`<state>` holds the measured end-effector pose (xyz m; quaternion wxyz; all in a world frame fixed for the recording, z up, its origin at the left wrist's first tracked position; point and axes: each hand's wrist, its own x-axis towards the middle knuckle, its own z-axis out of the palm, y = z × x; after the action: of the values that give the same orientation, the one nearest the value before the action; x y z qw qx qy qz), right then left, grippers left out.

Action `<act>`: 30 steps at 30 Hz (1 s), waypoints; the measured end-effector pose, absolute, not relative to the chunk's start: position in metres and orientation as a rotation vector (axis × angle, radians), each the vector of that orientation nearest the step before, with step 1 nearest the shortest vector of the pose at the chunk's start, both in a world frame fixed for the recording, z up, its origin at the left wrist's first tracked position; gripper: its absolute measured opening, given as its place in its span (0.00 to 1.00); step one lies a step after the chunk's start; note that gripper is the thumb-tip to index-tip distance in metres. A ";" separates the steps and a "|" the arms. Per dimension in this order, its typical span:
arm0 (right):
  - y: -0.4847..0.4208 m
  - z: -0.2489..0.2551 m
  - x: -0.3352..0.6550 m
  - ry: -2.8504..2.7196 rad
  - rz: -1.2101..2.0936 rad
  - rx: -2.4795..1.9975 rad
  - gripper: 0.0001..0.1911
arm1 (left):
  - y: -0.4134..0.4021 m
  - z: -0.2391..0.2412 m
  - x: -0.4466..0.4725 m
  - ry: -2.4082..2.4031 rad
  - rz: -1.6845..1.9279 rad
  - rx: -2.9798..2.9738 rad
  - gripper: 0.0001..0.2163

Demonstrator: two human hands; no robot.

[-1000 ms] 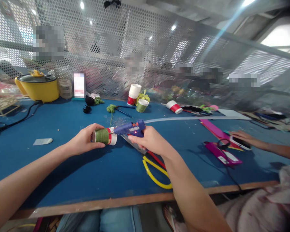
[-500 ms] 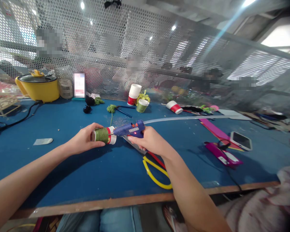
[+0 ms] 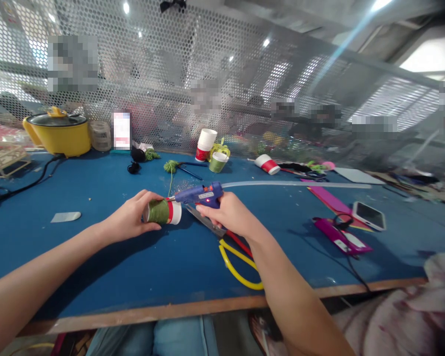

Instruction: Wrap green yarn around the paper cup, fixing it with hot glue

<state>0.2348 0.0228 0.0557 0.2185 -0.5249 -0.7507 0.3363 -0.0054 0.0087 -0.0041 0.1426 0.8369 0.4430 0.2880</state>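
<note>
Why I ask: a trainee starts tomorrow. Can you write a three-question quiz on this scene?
1. True or false: the left hand holds the glue gun.
2. The glue gun's tip meets which thing? A. the green-wrapped cup B. a phone C. a yellow pot
3. Fill in: the scissors on the table have ___ handles.
Key: 1 false, the right hand holds it; 2 A; 3 yellow.
</note>
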 end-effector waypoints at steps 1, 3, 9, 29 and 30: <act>0.023 0.055 0.235 -2.074 0.927 -1.451 0.12 | 0.008 -0.004 -0.005 1.276 0.823 2.438 0.22; 0.024 0.054 0.235 -2.072 0.915 -1.456 0.12 | 0.006 -0.003 -0.004 1.271 0.804 2.473 0.21; 0.025 0.053 0.234 -2.063 0.881 -1.473 0.12 | 0.004 -0.003 -0.004 1.225 0.765 2.529 0.22; 0.078 0.028 0.240 -1.772 0.971 -1.474 0.09 | 0.006 -0.003 -0.006 1.206 0.769 2.583 0.24; 0.084 0.025 0.241 -1.811 0.923 -1.530 0.12 | 0.007 -0.003 -0.006 1.207 0.767 2.591 0.24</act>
<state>0.2406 0.0841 0.0248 0.2941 -0.5747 -0.6804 0.3468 -0.0061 0.0066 -0.0034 0.0908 0.8719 0.4063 0.2579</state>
